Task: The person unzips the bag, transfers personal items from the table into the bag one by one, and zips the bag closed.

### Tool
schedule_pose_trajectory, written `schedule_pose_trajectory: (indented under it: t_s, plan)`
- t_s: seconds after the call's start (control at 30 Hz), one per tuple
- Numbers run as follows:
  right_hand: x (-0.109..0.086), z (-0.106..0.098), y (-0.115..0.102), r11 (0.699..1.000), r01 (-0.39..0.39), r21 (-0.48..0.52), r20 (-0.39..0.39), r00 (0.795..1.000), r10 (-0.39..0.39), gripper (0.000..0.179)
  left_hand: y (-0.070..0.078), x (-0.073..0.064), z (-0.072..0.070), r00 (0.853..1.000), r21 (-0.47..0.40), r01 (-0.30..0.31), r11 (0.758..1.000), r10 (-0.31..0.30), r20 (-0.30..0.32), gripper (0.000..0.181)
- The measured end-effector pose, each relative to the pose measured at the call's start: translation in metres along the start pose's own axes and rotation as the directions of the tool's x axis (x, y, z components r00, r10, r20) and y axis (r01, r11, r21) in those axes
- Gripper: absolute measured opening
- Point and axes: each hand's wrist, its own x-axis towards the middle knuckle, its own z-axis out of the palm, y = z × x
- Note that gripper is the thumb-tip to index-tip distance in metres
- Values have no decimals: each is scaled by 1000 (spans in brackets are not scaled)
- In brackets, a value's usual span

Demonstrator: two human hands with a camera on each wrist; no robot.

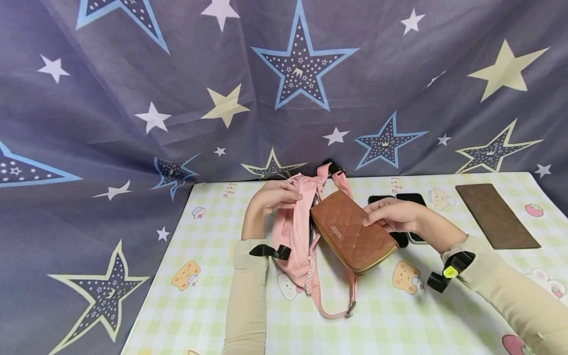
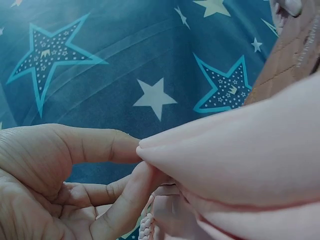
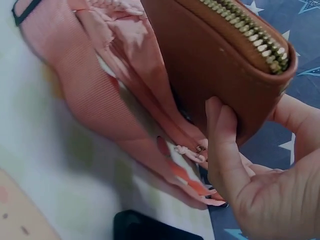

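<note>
A pink waist bag [image 1: 290, 231] stands on the table, its zip opening facing right. My left hand [image 1: 275, 195] pinches the bag's fabric near its top edge; in the left wrist view thumb and fingertips meet on the pink cloth [image 2: 230, 155]. In my right hand [image 1: 397, 214] is a brown quilted zip wallet [image 1: 350, 229], gripped by its right end between thumb and fingers. The wallet's left end overlaps the bag's opening in the head view. Its gold zip [image 3: 250, 37] shows closely in the right wrist view.
Behind my right hand lie two dark phones [image 1: 411, 198], partly hidden. A flat brown rectangular piece [image 1: 498, 217] rests at the table's right. The bag's pink strap [image 1: 330, 314] loops over the checked tablecloth [image 1: 199, 315]. A star-patterned curtain [image 1: 186, 74] hangs behind the table.
</note>
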Motion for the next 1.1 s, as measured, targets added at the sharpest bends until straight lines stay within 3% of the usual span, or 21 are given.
schedule_pose_trajectory:
  t_s: [0.33,0.73,1.1]
  plan:
    - [10,9,-19,1000,5,21,-32,999,-4,18,3,-1,3,999,45,31,999,-30,-27,27]
    - [16,13,-11,999,-10,35,-123,992,14,13,1,1,6,999,38,46,998,-44,-31,19]
    - [9,11,-9,1000,-13,3,-180,984,13,16,2,-1,3,1000,-12,-3,1000,3,-5,21]
